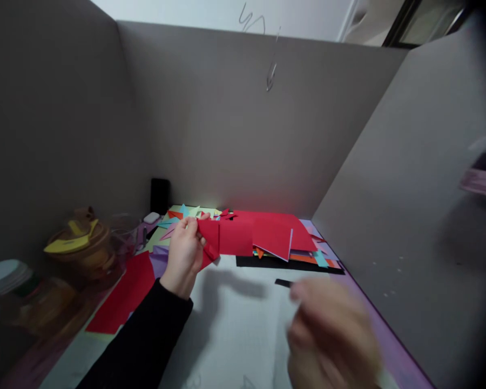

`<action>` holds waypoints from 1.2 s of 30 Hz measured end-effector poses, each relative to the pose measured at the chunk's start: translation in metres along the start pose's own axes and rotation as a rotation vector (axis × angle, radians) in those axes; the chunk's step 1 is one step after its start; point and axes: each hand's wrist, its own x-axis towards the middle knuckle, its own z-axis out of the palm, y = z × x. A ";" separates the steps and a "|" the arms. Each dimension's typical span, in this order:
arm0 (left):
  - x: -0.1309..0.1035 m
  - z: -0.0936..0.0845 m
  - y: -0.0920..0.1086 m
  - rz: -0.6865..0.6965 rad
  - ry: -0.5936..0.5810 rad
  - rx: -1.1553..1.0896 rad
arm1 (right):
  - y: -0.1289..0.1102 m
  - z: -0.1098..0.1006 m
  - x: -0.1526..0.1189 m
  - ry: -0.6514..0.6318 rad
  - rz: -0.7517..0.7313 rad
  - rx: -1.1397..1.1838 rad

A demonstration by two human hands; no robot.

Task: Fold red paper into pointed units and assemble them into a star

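My left hand (pixel 186 246) is closed on the left end of a red paper strip (pixel 235 237), which it holds up above the white work surface (pixel 227 324). Upright creases divide the strip, and a folded red part hangs below the fingers. My right hand (pixel 332 335), low in the picture and apart from the strip, is smeared by motion. Its fingers look curled, but whether they hold anything cannot be made out. Just beyond it lies a small black strip (pixel 283 283).
Behind the strip are stacked red sheets (pixel 275 219), folded coloured paper pieces and a long black strip (pixel 267 262). A red sheet (pixel 123 294) lies at left. Further left stand a lidded cup (pixel 8 278) and a brown container (pixel 83 246). Grey panels (pixel 235 119) enclose the table.
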 end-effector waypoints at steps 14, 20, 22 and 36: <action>-0.055 -0.066 -0.042 -0.045 -0.328 0.859 | 0.100 0.033 0.011 0.097 0.851 0.624; -0.052 -0.072 -0.039 0.005 -0.515 1.024 | 0.104 0.031 0.009 0.104 0.901 0.632; -0.053 -0.073 -0.042 0.005 -0.503 1.011 | 0.105 0.032 0.008 0.102 0.908 0.638; -0.064 -0.070 -0.064 -0.225 -0.213 0.661 | 0.089 0.042 -0.002 -0.055 0.833 0.715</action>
